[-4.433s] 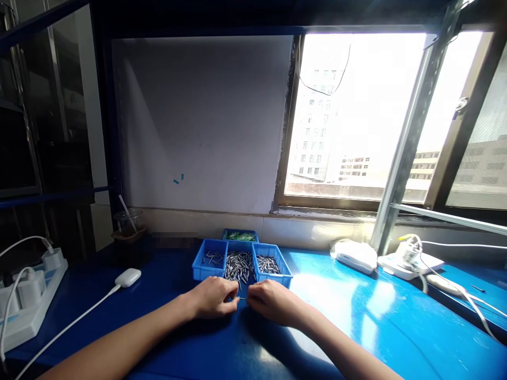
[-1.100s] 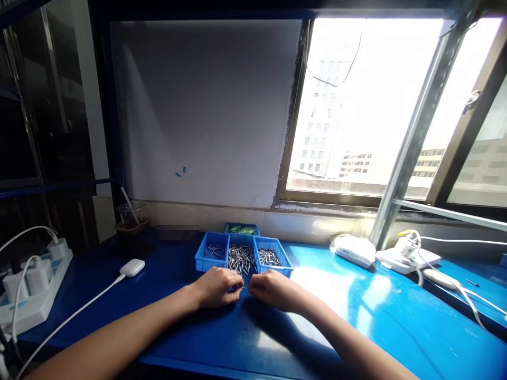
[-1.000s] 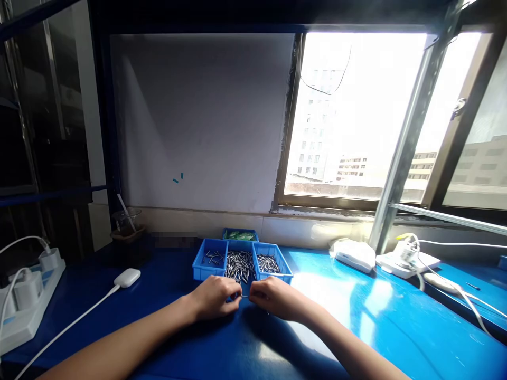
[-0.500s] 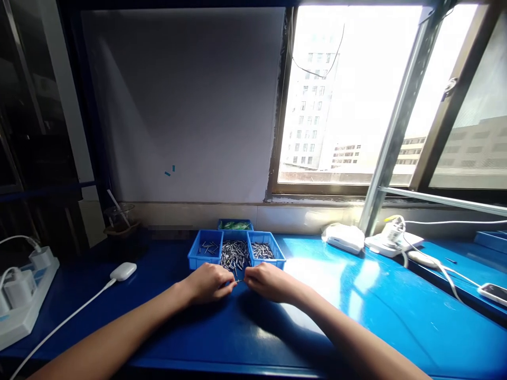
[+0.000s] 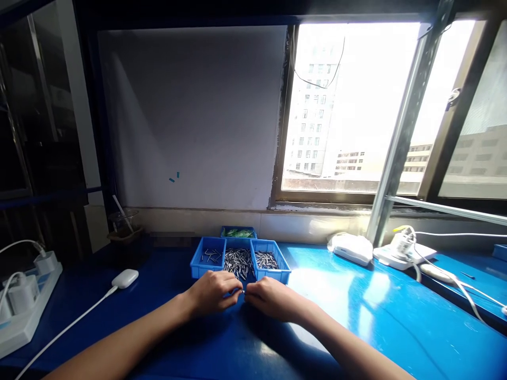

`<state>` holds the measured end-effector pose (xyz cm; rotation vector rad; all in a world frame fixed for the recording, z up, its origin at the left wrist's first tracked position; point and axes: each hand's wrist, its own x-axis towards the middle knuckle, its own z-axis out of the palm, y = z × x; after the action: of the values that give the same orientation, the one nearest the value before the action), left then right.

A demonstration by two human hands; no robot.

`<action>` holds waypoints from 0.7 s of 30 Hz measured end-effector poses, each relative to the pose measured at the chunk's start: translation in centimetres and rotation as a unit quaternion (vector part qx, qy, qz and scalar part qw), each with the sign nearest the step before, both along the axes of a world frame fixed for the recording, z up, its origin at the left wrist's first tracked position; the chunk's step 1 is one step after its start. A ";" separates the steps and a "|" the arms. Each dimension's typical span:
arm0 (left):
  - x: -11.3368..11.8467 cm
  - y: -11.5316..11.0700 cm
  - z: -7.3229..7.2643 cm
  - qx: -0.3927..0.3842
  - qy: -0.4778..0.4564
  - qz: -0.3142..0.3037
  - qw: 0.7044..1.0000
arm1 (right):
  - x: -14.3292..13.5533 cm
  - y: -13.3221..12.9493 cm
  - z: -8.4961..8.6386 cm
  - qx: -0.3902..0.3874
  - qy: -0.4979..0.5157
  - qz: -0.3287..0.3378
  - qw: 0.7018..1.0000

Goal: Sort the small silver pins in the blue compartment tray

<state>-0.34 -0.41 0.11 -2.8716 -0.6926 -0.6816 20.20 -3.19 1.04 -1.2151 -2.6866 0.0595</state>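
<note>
My left hand (image 5: 217,292) is closed in a pinch, thumb against fingertips, on a small metal piece (image 5: 243,291) whose shiny end just shows. Almost touching it, my right hand (image 5: 273,298) pinches too; what lies between its fingers is hidden. Both hands are above the blue tabletop, in front of the small bins. Behind my left hand is a blue bin (image 5: 195,270) with a few thin metal pieces in it. A heap of dark and silvery metal pieces (image 5: 239,262) lies in the middle, and the right blue bin (image 5: 273,274) holds more such pieces.
A farther blue bin (image 5: 223,230) contains green-looking packets. On the left are a white case (image 5: 125,278) on a cable, a power strip (image 5: 29,319) and a cup with a straw (image 5: 125,224). A white package (image 5: 350,248) and another power strip (image 5: 425,252) stand right, beside a metal post (image 5: 396,153).
My hands have come slightly closer together, and less of the metal piece between them shows. The whole view has shifted, so the bins and hands appear a little lower.
</note>
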 end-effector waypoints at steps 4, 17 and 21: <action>0.2 0.1 -0.1 -0.007 0.007 0.031 0.999 | 0.2 0.1 0.3 0.019 -0.001 -0.028 0.999; 0.0 0.0 -0.1 -0.075 0.040 0.018 0.996 | 0.1 -0.4 1.0 0.018 0.049 0.006 0.999; 0.0 0.0 -0.1 -0.081 0.037 0.032 0.995 | 0.2 -0.6 1.2 0.012 0.042 0.019 0.999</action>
<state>-0.38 -0.38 0.04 -2.9873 -0.8631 -0.5306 20.36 -3.76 2.24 -1.1295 -2.6299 0.0830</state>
